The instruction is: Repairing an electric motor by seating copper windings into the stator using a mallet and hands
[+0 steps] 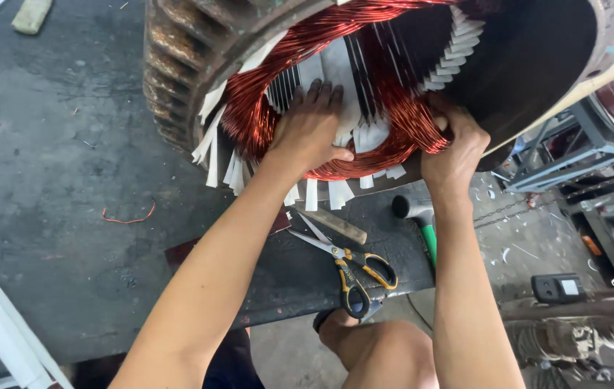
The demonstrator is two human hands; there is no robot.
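Stator (199, 43): large rusty housing lying on its side on the dark bench (47, 180), bore facing the camera. Copper coils (386, 148) bulge from the slots, white paper strips (335, 193) sticking out along the lower edge.

Left hand (309, 130): flat, fingers spread, pressing the coil inside the bore. Right hand (453, 148): fingers curled around the coil bundle at the bore's right rim, gripping it.

Judgement: pressure is best kept even, wires pushed together and not kinked, and the slot paper not torn.

Nearby on the bench: scissors (350, 266), yellow-black handles; a wooden stick (335, 225); a mallet (415, 216) with green handle.
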